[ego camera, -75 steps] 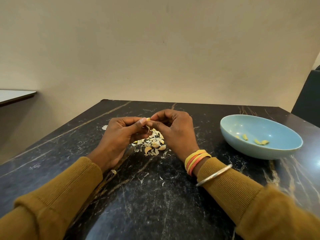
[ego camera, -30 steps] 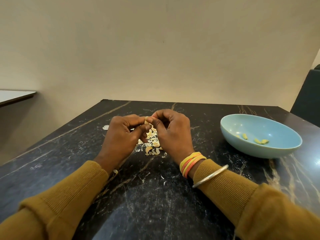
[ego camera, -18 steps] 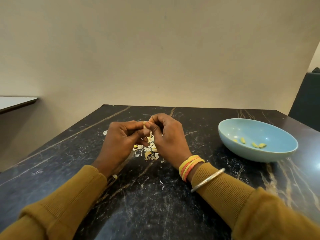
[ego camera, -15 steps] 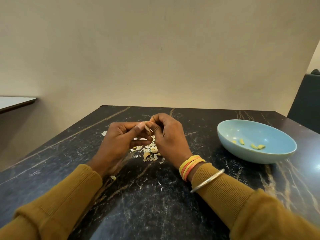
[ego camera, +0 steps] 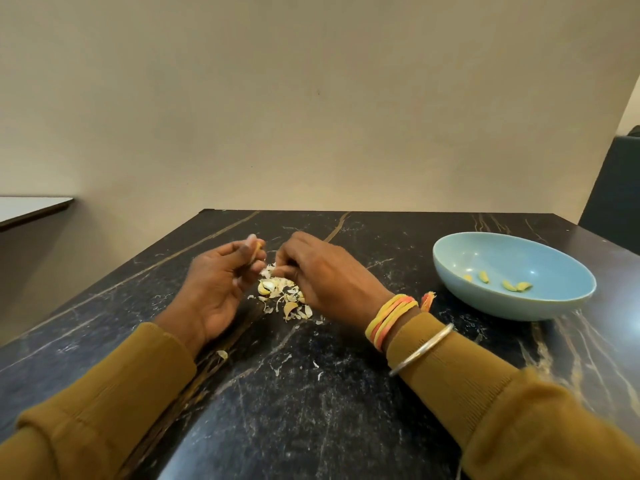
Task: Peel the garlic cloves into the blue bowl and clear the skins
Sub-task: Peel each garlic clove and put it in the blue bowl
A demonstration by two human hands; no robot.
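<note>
Black gold-veined marble table (ego camera: 311, 410) before me. Shallow round light-blue bowl (ego camera: 568, 271) stands at right, well apart from my hands. My left hand (ego camera: 214, 289) raised, palm inward. My right hand (ego camera: 329, 275) just beside it, apart, fingers curled down onto heap of white papery garlic skins and unpeeled cloves (ego camera: 284, 296); cannot tell whether it grips anything. Few peeled yellowish cloves (ego camera: 483, 277) lie inside bowl. One small pale garlic clove (ego camera: 258, 249) pinched between left thumb and forefinger.
</note>
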